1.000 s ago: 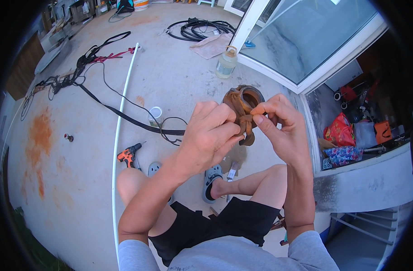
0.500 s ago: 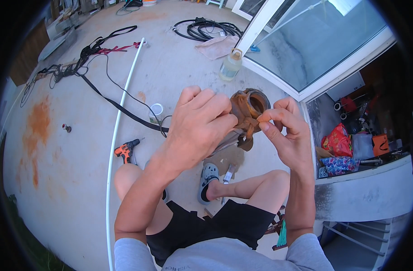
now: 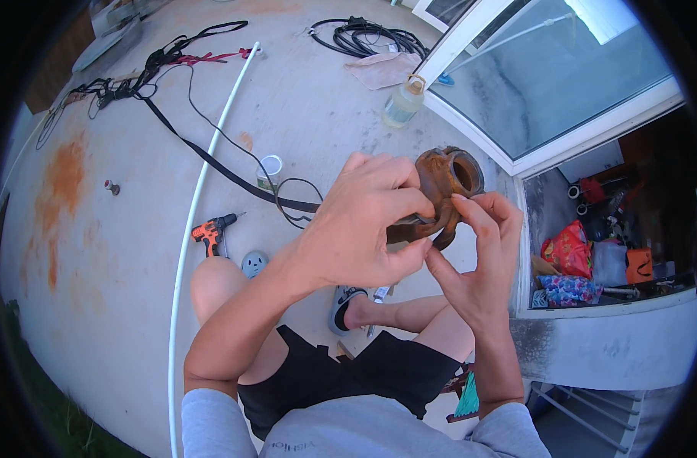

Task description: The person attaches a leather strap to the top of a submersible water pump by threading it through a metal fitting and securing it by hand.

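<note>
Holding a brown round-mouthed piece (image 3: 434, 179) — left hand (image 3: 363, 217) and right hand (image 3: 482, 263).

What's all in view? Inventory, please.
Brown ring-ended piece: 1, rusty brown, between the hands
Drill: 1, orange and black, floor left
Pole: 1, white, floor left
Tub: 1, white, right of pole
Straps and cables: several, black, upper left
Thin strap: 1, red, upper left
Small part: 1, colour unclear, far left
Coil: 1, black, top centre
Cloth: 1, pale pink, below coil
Jug: 1, clear, beside door
Glass door: 1, white-framed, upper right
Bags: about 4, red, clear, orange, blue-patterned, right
Clogs: 2, grey, below hands
Shorts: 1, black, lower centre
Shirt: 1, grey, bottom
Left hand: 1, bare, at piece's left
Right hand: 1, bare, at piece's right
</note>
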`<state>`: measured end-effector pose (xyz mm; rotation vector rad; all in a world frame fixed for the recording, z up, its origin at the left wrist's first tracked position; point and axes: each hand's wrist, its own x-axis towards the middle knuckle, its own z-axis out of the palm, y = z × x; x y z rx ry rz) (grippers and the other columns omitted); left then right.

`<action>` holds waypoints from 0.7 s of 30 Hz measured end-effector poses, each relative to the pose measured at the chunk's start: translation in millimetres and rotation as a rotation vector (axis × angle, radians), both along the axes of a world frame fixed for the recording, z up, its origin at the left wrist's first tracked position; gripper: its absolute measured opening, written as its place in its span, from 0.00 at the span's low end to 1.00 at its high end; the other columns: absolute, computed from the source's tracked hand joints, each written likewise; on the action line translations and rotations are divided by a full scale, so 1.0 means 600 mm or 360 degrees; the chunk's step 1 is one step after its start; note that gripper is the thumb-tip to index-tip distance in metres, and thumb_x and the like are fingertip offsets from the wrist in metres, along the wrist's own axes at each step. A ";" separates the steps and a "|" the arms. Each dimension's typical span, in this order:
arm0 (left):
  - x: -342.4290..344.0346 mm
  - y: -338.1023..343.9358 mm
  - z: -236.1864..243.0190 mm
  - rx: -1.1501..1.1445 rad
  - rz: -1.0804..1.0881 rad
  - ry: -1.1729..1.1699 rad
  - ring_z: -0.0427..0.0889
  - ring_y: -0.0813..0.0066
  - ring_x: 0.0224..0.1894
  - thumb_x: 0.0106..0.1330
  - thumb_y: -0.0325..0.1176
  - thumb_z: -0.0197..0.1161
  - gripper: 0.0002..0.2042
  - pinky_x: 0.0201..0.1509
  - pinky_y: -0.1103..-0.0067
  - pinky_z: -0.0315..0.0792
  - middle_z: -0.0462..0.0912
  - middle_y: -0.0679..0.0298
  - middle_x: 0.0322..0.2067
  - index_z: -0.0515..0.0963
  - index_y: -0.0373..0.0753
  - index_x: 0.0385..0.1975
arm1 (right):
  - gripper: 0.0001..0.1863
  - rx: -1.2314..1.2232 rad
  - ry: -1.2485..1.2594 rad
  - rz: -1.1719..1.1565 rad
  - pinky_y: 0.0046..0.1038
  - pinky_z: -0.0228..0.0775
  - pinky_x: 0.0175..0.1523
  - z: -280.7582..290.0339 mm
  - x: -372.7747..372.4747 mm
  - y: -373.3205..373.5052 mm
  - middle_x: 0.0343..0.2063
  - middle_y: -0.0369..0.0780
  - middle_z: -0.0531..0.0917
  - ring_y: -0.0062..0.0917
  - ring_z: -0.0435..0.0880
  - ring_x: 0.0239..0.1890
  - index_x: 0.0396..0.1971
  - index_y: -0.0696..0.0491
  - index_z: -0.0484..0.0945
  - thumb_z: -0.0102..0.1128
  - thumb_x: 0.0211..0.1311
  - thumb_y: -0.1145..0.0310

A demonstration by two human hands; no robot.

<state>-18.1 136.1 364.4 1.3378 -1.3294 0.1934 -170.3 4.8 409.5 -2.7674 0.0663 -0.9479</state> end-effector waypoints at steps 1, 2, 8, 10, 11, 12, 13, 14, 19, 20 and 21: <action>0.006 0.010 -0.002 -0.0007 0.0008 0.0081 0.76 0.63 0.36 0.49 0.33 0.75 0.14 0.45 0.70 0.63 0.77 0.62 0.33 0.82 0.37 0.34 | 0.33 0.0020 0.0015 0.0043 0.32 0.75 0.49 -0.004 0.004 0.000 0.48 0.46 0.75 0.34 0.78 0.48 0.55 0.55 0.79 0.78 0.43 0.79; 0.007 -0.001 -0.006 -0.0111 0.0058 0.0147 0.77 0.63 0.37 0.50 0.34 0.74 0.14 0.45 0.70 0.64 0.78 0.62 0.33 0.82 0.37 0.35 | 0.32 -0.0015 -0.0075 -0.0044 0.33 0.76 0.50 -0.007 0.006 -0.005 0.48 0.45 0.76 0.35 0.79 0.48 0.55 0.55 0.79 0.76 0.44 0.81; -0.044 -0.080 -0.025 -0.0526 0.0256 0.0203 0.76 0.63 0.39 0.50 0.34 0.75 0.13 0.45 0.68 0.65 0.75 0.63 0.34 0.83 0.38 0.33 | 0.28 -0.0275 -0.0043 -0.0073 0.31 0.76 0.52 0.010 -0.024 -0.053 0.45 0.45 0.80 0.34 0.82 0.47 0.54 0.57 0.83 0.67 0.49 0.88; -0.043 -0.071 -0.017 -0.0570 0.0319 0.0052 0.74 0.64 0.38 0.49 0.32 0.74 0.11 0.45 0.68 0.64 0.73 0.63 0.33 0.82 0.38 0.30 | 0.27 -0.0252 0.0091 -0.0005 0.30 0.75 0.52 0.044 -0.020 -0.054 0.42 0.43 0.81 0.32 0.82 0.45 0.52 0.58 0.85 0.64 0.49 0.90; -0.046 -0.072 -0.020 -0.0568 0.0331 0.0048 0.74 0.64 0.38 0.49 0.32 0.74 0.11 0.45 0.68 0.64 0.73 0.63 0.33 0.82 0.38 0.30 | 0.27 -0.0209 0.0223 -0.0011 0.28 0.75 0.50 0.062 -0.021 -0.058 0.40 0.42 0.81 0.31 0.82 0.44 0.51 0.59 0.85 0.63 0.48 0.91; -0.053 -0.075 -0.020 -0.0606 0.0403 0.0008 0.74 0.65 0.38 0.49 0.32 0.74 0.10 0.45 0.68 0.64 0.72 0.63 0.32 0.81 0.38 0.29 | 0.26 -0.0200 0.0304 0.0000 0.27 0.74 0.48 0.077 -0.017 -0.058 0.39 0.42 0.81 0.30 0.82 0.43 0.50 0.59 0.85 0.61 0.47 0.91; -0.059 -0.081 -0.020 -0.0656 0.0461 -0.0028 0.74 0.65 0.37 0.49 0.32 0.74 0.10 0.45 0.68 0.64 0.72 0.64 0.32 0.81 0.38 0.28 | 0.26 -0.0201 0.0387 -0.0004 0.25 0.74 0.47 0.091 -0.016 -0.057 0.38 0.41 0.81 0.29 0.82 0.41 0.49 0.60 0.85 0.60 0.46 0.92; -0.064 -0.089 -0.017 -0.0675 0.0450 -0.0005 0.74 0.66 0.37 0.48 0.32 0.74 0.10 0.44 0.69 0.65 0.72 0.65 0.32 0.82 0.39 0.29 | 0.25 -0.0154 0.0460 0.0006 0.24 0.73 0.46 0.107 -0.016 -0.056 0.36 0.41 0.81 0.28 0.82 0.39 0.47 0.60 0.85 0.59 0.45 0.91; -0.049 -0.064 -0.036 -0.0633 0.0460 -0.0006 0.77 0.68 0.33 0.45 0.29 0.76 0.15 0.39 0.70 0.66 0.75 0.67 0.32 0.84 0.37 0.35 | 0.19 -0.0048 0.0527 0.0182 0.23 0.73 0.43 0.113 0.028 -0.043 0.34 0.41 0.82 0.29 0.83 0.36 0.38 0.61 0.86 0.60 0.42 0.88; -0.047 -0.060 -0.039 -0.0618 0.0463 -0.0021 0.77 0.68 0.32 0.46 0.28 0.76 0.15 0.39 0.70 0.65 0.75 0.68 0.31 0.84 0.37 0.35 | 0.19 -0.0010 0.0485 0.0220 0.24 0.74 0.43 0.106 0.029 -0.044 0.34 0.41 0.82 0.28 0.83 0.37 0.38 0.60 0.86 0.62 0.41 0.88; -0.046 -0.060 -0.040 -0.0595 0.0482 -0.0043 0.76 0.69 0.31 0.46 0.27 0.76 0.15 0.38 0.71 0.65 0.75 0.68 0.31 0.85 0.37 0.36 | 0.21 0.0000 0.0451 0.0229 0.24 0.74 0.43 0.103 0.027 -0.045 0.35 0.41 0.82 0.28 0.83 0.37 0.38 0.59 0.86 0.63 0.39 0.88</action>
